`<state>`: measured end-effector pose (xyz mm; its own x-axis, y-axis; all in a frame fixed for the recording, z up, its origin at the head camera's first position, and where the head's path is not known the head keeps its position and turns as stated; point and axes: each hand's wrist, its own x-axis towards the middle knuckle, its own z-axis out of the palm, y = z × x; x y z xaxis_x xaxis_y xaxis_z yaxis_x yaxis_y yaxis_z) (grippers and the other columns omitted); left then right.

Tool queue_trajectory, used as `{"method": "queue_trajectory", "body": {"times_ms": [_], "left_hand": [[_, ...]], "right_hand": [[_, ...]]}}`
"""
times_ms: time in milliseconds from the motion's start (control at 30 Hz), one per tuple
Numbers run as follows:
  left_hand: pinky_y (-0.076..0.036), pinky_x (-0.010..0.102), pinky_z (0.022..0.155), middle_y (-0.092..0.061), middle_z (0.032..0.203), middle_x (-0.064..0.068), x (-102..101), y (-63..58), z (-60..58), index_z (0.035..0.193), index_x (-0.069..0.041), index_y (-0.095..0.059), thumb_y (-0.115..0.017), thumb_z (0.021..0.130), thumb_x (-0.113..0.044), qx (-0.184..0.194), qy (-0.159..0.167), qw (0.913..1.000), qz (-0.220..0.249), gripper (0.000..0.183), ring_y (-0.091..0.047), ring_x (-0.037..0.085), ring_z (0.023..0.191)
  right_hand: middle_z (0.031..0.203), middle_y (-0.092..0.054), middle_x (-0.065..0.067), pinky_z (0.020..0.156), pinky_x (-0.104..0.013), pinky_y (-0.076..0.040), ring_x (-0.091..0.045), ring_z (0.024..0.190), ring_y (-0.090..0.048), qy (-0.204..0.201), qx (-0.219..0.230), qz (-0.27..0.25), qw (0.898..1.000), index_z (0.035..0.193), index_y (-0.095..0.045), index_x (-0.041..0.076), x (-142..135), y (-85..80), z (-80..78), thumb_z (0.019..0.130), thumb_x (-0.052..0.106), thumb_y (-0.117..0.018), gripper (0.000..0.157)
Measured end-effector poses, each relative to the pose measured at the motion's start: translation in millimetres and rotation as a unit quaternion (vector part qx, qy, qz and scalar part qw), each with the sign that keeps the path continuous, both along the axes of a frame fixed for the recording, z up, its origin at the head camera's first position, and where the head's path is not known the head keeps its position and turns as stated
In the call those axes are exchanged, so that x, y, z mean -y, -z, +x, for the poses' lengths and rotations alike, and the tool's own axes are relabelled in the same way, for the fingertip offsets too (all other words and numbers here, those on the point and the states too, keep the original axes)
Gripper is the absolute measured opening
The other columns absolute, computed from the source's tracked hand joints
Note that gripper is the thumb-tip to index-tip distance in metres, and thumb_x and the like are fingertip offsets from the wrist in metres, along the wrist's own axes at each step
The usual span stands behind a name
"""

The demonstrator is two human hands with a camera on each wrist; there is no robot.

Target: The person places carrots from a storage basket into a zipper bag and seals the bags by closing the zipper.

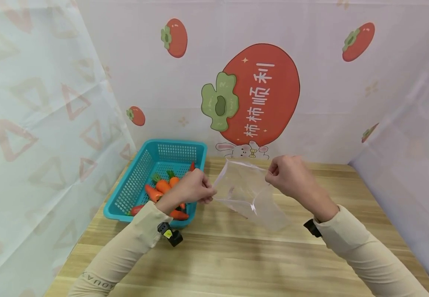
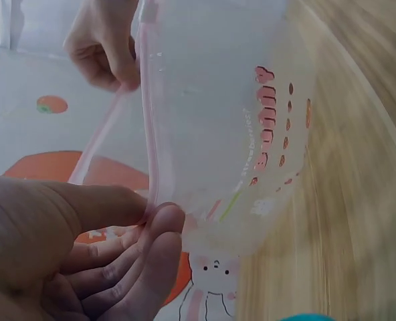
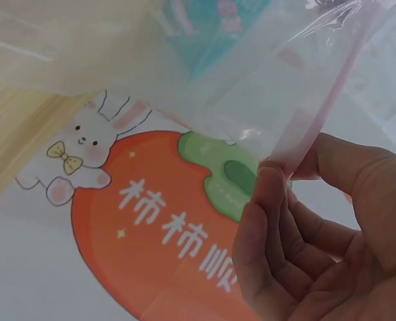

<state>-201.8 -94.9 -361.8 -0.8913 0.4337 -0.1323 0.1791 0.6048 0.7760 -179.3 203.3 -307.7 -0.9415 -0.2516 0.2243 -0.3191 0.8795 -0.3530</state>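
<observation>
A clear zip bag [image 1: 251, 187] with a pink-edged mouth is stretched between both hands above the table, its mouth spread wide. My left hand [image 1: 195, 187] pinches one side of the mouth between thumb and forefinger, close to the basket. At the opposite side, my right hand [image 1: 290, 175] pinches the rim between thumb and bent fingers. In the left wrist view, small red and pink printed figures show on the bag [image 2: 205, 120]. The right wrist view shows the pink rim of the bag [image 3: 325, 107] coming out of the right hand [image 3: 318, 247].
A turquoise plastic basket [image 1: 123, 181] stands at the back left, behind the left forearm. Carrots [image 1: 162, 185] and red peppers [image 1: 179, 215] lie in it, partly covered by the left hand. The wooden table [image 1: 236, 260] meets a printed backdrop [image 1: 322, 123] at the rear.
</observation>
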Motion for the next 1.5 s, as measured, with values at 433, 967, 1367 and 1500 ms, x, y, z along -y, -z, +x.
{"method": "queue_trajectory", "body": {"times_ms": [433,967,1367,1500], "left_hand": [[-0.064,0.026,0.062,-0.078,0.071,0.005,-25.4,-12.0,7.1,0.083,-0.001,-0.079,-0.075,0.097,-0.012,-0.040,0.004,0.9984,0.040,0.018,-0.078,0.017,0.064],[-0.064,0.026,0.061,-0.077,0.070,0.005,-21.4,-13.1,5.1,0.083,0.001,-0.080,-0.073,0.097,-0.009,-0.053,-0.008,0.9983,0.022,0.018,-0.075,0.012,0.060],[-0.061,0.027,0.057,-0.074,0.064,-0.002,7.5,-6.2,-3.9,0.070,-0.011,-0.079,-0.069,0.096,-0.011,-0.078,-0.032,0.9960,-0.031,0.027,-0.076,0.022,0.063],[-0.063,0.029,0.060,-0.076,0.067,-0.001,10.9,-4.9,-5.4,0.073,-0.011,-0.080,-0.070,0.098,-0.013,-0.061,-0.033,0.9973,-0.024,0.026,-0.076,0.020,0.064]], "right_hand": [[0.057,-0.050,0.001,0.052,-0.029,-0.037,-0.015,0.054,-0.045,-0.010,-0.017,-0.010,1.000,0.070,-0.060,0.008,26.6,5.5,-4.2,0.089,0.006,-0.060,0.019],[0.055,-0.031,0.003,0.047,-0.026,-0.026,-0.013,0.049,-0.033,0.008,0.011,0.047,0.999,0.061,-0.045,0.011,30.9,10.4,-17.8,0.081,-0.007,-0.064,0.033],[0.053,-0.042,0.003,0.043,-0.025,-0.030,-0.015,0.050,-0.040,0.085,0.070,0.095,0.989,0.061,-0.055,0.008,1.1,-2.9,-23.7,0.084,0.001,-0.070,0.028],[0.050,-0.050,0.002,0.043,-0.025,-0.033,-0.015,0.048,-0.047,0.063,0.083,0.081,0.991,0.057,-0.062,0.009,-2.4,-3.8,-22.6,0.083,0.003,-0.072,0.028]]}}
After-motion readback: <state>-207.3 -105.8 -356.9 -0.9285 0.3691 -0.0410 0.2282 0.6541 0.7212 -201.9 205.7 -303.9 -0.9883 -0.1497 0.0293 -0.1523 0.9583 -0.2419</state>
